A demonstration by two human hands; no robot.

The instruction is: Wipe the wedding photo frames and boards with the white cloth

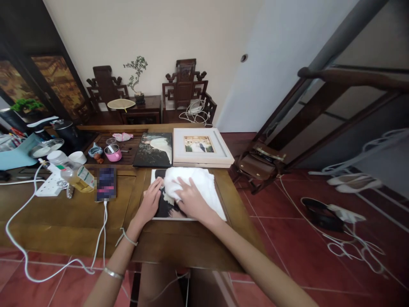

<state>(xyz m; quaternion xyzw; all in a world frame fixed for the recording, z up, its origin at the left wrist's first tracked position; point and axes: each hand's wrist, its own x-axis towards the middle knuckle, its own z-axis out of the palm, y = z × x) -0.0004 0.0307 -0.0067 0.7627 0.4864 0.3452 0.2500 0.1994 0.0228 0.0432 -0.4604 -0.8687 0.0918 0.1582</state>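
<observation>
A picture panel (162,208) with a dark photo and pale edges lies flat on the wooden table before me. A folded white towel (204,183) covers much of its right side, so most of the photo is hidden. My right hand (191,199) presses down on the towel, fingers spread and bent into the cloth. At the panel's left edge rests my left hand (151,200), its fingers stretched out flat and holding nothing. Just behind are a dark wedding photo panel (155,149) and a white-framed picture (201,147).
Left on the table (64,226) are a phone (105,184) on a white cable, a bottle of yellowish liquid (78,175), a power strip (49,185) and a pink cup (113,152). A brown bag (257,164) sits beyond the right edge; cables (354,247) lie on the floor.
</observation>
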